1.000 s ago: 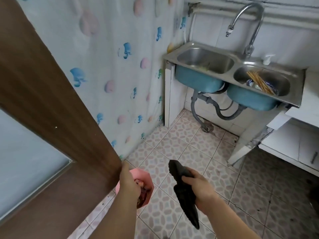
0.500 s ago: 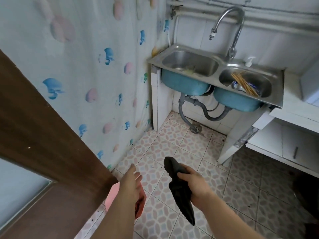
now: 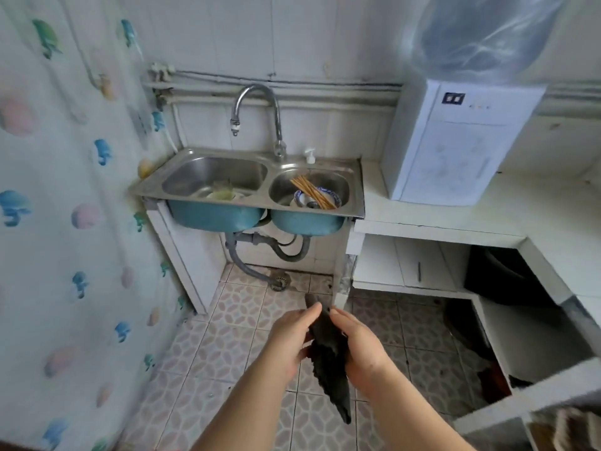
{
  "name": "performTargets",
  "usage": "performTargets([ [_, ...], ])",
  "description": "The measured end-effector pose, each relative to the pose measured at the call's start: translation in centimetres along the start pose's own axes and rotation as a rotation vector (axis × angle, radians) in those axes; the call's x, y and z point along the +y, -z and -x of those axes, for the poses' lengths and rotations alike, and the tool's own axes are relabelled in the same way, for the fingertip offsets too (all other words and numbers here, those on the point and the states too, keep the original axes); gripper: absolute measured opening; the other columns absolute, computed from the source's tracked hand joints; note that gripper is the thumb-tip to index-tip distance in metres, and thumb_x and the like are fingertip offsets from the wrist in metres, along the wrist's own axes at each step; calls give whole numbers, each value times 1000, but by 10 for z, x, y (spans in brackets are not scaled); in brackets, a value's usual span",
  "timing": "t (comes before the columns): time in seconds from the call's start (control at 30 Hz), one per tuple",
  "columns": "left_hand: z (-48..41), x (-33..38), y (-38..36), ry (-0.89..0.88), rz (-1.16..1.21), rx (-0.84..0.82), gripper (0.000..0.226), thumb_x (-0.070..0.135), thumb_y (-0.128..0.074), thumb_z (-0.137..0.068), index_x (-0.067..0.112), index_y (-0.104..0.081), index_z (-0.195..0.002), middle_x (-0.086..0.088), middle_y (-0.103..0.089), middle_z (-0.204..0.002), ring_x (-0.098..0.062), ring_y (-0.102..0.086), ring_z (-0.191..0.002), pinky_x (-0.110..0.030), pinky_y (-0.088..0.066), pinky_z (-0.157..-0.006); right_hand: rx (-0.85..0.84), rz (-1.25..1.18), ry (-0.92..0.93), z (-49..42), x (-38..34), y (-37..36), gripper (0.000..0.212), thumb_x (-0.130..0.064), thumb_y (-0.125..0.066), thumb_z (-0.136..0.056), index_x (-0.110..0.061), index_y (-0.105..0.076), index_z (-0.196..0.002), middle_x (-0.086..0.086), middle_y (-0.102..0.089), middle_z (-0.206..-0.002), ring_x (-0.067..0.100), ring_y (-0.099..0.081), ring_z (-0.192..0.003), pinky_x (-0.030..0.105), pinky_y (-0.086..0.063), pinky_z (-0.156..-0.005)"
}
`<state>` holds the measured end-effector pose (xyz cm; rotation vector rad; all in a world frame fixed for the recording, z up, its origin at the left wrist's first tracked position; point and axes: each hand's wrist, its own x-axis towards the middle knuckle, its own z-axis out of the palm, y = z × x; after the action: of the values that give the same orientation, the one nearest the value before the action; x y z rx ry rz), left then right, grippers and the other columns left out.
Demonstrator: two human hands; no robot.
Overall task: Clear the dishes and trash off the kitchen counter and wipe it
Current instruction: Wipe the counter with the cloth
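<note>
The dark cloth (image 3: 330,369) is gripped by both hands, low in the middle of the view and above the patterned floor tiles (image 3: 227,333). The right hand (image 3: 361,348) is wrapped round the cloth's right side, fingers curled behind it. The left hand (image 3: 292,336) is closed on the upper left edge, with the thumb laid against the fabric. The cloth's long tail is left hanging between the forearms, its tip pointed down at the floor. Further out, straight ahead, the steel double sink (image 3: 268,172) is seen set against the back wall. Pale green scraps (image 3: 222,193) are left in the left basin. A blue-and-white bowl (image 3: 330,198) is parked in the right basin, and a bundle of chopsticks (image 3: 310,192) is propped across it. The curved faucet (image 3: 257,92) is turned over the left basin, and a small pump bottle (image 3: 310,156) is stood on the rim behind the right one. Just right of the sink, the white counter (image 3: 439,219) is found, and a water dispenser (image 3: 455,141) is stood on it. The left side is covered by a spotted curtain (image 3: 65,222).
</note>
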<state>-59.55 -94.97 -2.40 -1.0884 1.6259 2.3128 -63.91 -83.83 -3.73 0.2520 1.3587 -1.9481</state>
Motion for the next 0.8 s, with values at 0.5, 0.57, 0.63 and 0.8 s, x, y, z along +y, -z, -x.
performTargets([
  [0.5, -94, 69, -225, -109, -69, 78, 16, 19, -51, -92, 13, -62, -102, -16, -64, -102, -30, -61, -94, -32, -48, -69, 216, 177, 218, -35, -169, 176, 28, 11, -61, -80, -4, -68, -103, 20, -72, -93, 37, -69, -87, 47, -57, -81],
  [0.57, -100, 76, -241, -127, -59, 83, 15, 19, -51, -92, 13, -61, -101, -16, -64, -101, -30, -61, -93, -31, -47, -69, 263, 302, 240, -42, -180, 194, 20, 10, -60, -80, -3, -68, -92, 15, -72, -86, 30, -68, -80, 36, -57, -75],
  [0.63, -104, 84, -252, -166, -98, 98, 11, 17, -50, -93, 13, -60, -95, -12, -62, -95, -25, -59, -86, -31, -45, -69, 343, 389, 263, -48, -189, 211, 15, 7, -56, -85, -4, -65, -83, 9, -67, -76, 18, -60, -67, 22, -49, -59],
  [0.8, -127, 101, -269, -354, -350, 173, 10, 6, -49, -92, 11, -57, -90, -3, -55, -82, -11, -47, -70, -25, -37, -59, 540, 409, 316, -65, -214, 245, 21, -2, -44, -92, -3, -65, -87, 12, -64, -79, 20, -56, -69, 26, -45, -57],
])
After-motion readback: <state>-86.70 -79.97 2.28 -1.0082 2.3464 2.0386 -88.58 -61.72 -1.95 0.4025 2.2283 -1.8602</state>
